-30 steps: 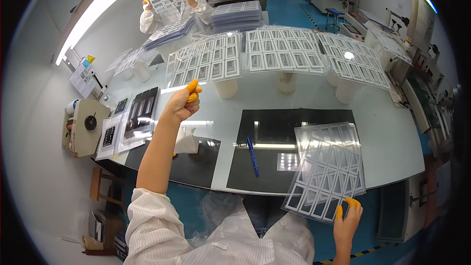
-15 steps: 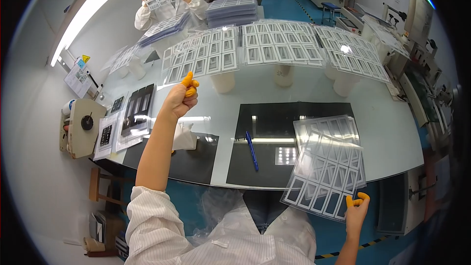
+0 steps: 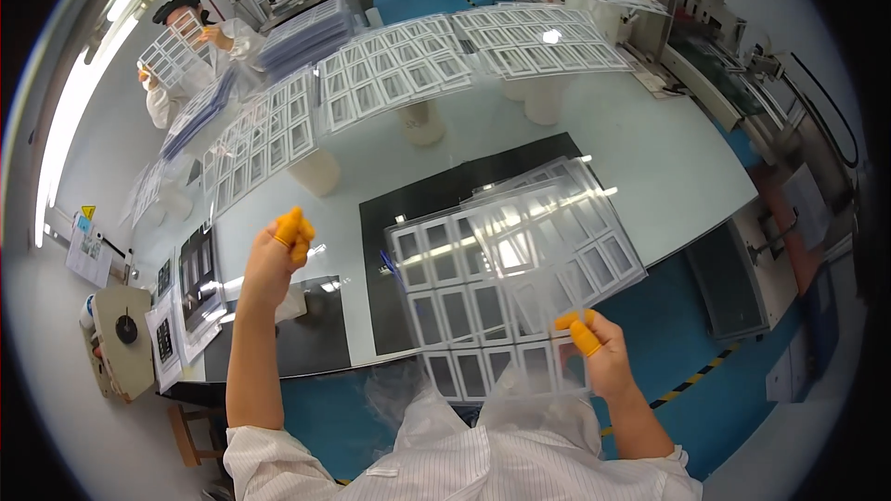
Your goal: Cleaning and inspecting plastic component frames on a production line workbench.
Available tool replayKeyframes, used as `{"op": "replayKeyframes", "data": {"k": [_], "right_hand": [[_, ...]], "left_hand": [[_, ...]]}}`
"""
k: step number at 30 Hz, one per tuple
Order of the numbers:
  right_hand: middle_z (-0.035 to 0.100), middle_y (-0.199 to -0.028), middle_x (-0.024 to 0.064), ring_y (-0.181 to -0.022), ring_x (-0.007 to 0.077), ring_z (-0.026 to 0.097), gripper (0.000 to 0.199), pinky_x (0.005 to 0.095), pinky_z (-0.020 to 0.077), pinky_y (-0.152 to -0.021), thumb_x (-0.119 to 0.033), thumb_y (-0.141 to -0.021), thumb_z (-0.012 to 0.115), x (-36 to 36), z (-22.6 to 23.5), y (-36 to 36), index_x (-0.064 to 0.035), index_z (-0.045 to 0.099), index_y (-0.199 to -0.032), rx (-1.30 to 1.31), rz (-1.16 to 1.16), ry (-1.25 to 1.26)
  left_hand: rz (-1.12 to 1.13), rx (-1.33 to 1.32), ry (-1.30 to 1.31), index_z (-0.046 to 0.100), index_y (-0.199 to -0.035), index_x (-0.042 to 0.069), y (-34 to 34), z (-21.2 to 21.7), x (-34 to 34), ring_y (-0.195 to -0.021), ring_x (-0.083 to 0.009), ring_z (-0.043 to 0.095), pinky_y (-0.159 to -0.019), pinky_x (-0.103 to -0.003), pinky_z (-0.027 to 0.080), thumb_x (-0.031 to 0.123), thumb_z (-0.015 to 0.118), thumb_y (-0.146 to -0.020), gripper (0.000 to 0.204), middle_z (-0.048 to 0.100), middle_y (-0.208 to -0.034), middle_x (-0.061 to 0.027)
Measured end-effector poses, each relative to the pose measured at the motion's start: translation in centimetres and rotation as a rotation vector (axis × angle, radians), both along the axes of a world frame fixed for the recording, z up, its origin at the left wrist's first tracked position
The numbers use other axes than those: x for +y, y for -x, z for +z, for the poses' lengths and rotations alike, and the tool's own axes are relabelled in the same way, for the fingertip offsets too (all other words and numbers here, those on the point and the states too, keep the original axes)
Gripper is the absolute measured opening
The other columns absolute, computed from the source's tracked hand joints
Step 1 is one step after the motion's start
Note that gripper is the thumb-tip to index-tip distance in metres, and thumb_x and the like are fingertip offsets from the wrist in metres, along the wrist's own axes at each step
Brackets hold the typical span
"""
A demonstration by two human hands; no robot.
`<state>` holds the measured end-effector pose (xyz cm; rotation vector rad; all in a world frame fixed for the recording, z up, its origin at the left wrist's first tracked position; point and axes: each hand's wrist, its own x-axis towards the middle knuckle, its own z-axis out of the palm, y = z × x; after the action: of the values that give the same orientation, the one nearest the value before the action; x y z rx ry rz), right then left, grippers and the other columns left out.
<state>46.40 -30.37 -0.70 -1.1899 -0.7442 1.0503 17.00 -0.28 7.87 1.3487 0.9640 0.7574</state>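
My right hand (image 3: 603,353), with orange finger cots, pinches the near right corner of a clear plastic sheet (image 3: 450,306) printed with rows of grey-white rectangular frames. The sheet is tilted above the table's front edge and my lap. Under and behind it, more such sheets (image 3: 608,255) lie on the black mat (image 3: 380,213). My left hand (image 3: 271,264), also in orange finger cots, is raised over the left part of the table with its fingers curled together. Whatever it may hold is hidden. A blue pen (image 3: 388,263) shows partly at the sheet's left edge.
Framed sheets (image 3: 394,70) rest on white round supports (image 3: 316,173) along the far side. Behind them are stacked sheets (image 3: 306,37) and a person (image 3: 218,51) holding up a sheet. Dark sample sheets (image 3: 197,269) and a beige tabletop device (image 3: 121,339) are at left.
My right hand has brought the sheet left and up, off the lower right, and turned it more toward me. My left hand has moved lower and left in the picture. The view has swung right.
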Motion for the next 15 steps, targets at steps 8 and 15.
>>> {"op": "replayKeyframes", "data": {"k": [8, 15], "right_hand": [[0.054, -0.084, 0.0056, -0.066, 0.0112, 0.052, 0.018, 0.0232, 0.0449, -0.060, -0.006, -0.092, 0.044, -0.4, 1.9, 3.6, 0.0048, 0.057, -0.099, -0.121, 0.227, -0.038], [0.049, -0.078, 0.0075, -0.060, 0.0126, 0.054, 0.012, 0.0226, 0.0437, -0.055, -0.002, -0.088, 0.047, -1.4, 3.3, 3.9, 0.0057, 0.056, -0.089, -0.342, 0.263, -0.034]], "left_hand": [[-0.080, 0.345, -1.288, 0.062, -0.099, 0.001, -12.7, 0.7, -10.8, -0.091, -0.0257, 0.050, -0.078, -0.033, 0.042, 0.007, 0.067, -0.073, 0.027, 0.056, -0.097, -0.0102], [0.060, 0.463, -1.572, 0.066, -0.090, 0.001, -12.6, -1.9, -13.0, -0.084, -0.0222, 0.054, -0.070, -0.030, 0.041, 0.005, 0.072, -0.068, 0.023, 0.061, -0.085, -0.0085]]}}
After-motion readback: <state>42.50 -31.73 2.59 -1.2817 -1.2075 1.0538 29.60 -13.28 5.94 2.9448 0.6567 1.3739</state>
